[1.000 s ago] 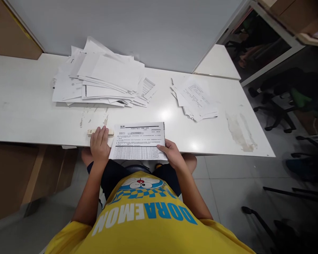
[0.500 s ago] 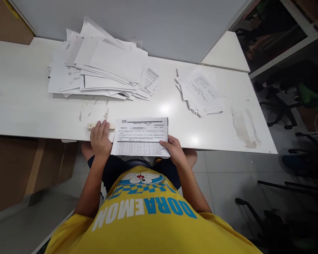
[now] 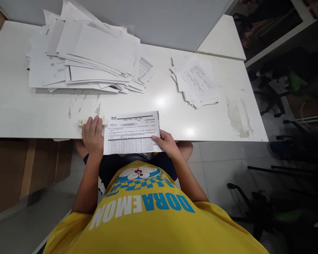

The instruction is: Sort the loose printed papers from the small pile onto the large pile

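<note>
My left hand (image 3: 92, 134) lies over a small cream-coloured stapler (image 3: 81, 122) at the desk's front edge, its fingers pressed together on top. Most of the stapler's body is hidden under those fingers. Just right of it, a printed sheet (image 3: 132, 130) with a heading, lines of text and a table has its left edge against the stapler's end. Whether the paper sits in the jaw I cannot tell. My right hand (image 3: 167, 143) pinches the sheet's right edge, thumb on top and fingers underneath. The sheet's lower part hangs past the desk edge.
A large, untidy pile of papers (image 3: 95, 53) covers the back left of the white desk (image 3: 10, 106). Toward the right lies a smaller stack of printed sheets (image 3: 197, 81). A grey partition (image 3: 161, 21) rises behind. Cardboard boxes (image 3: 5, 169) stand below left; dark chairs are at right.
The camera view has shifted, so the desk and papers appear farther left and higher. Both hands keep their hold, with the sheet and stapler in much the same relation.
</note>
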The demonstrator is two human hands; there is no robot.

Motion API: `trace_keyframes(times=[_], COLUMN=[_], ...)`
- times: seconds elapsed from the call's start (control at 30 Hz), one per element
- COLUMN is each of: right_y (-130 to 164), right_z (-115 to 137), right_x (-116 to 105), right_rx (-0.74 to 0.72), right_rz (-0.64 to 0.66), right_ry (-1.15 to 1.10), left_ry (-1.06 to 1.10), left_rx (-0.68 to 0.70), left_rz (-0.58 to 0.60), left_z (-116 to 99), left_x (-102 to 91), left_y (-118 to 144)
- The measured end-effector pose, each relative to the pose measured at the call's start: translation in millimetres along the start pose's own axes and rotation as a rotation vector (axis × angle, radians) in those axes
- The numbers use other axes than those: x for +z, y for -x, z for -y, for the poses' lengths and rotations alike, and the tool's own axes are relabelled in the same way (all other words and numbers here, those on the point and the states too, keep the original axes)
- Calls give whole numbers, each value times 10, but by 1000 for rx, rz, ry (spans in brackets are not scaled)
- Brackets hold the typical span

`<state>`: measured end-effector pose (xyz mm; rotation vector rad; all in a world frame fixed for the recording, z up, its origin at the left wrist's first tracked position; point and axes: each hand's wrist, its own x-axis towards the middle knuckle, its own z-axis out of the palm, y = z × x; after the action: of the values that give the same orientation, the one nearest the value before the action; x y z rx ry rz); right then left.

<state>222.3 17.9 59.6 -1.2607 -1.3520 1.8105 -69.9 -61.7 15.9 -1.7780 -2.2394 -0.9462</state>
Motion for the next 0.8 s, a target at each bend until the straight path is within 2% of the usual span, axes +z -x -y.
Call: trace_keyframes(times=[0.2,0.4,0.5,0.57,0.63,0.7,0.8], right_y=[-4,-40,-33,-5,11,-41,-353], right_z=[45,36,33,57,99,161,328], right_x=[-9,-10,4,-16,-83,-179,-239], right_rx=[6,-27,-29,-35,-75,-170,-324], right_rz=[7,25,21,11,-50,-188,-350], right_ry=[8,-18,-11,-1,6,-23,-90], left_ry=[27,71,75,52,3,-49,-95], left_rx=[96,94,81,82,100,109,92], left_rz=[55,115,99,45,-15,-54,-127], left_z=[24,72,114,121,95,42,-24], left_x=[-76,-94,-40,-3,23,39,57], left_y=[-17,-38,-28,-16,-9,-12,-36])
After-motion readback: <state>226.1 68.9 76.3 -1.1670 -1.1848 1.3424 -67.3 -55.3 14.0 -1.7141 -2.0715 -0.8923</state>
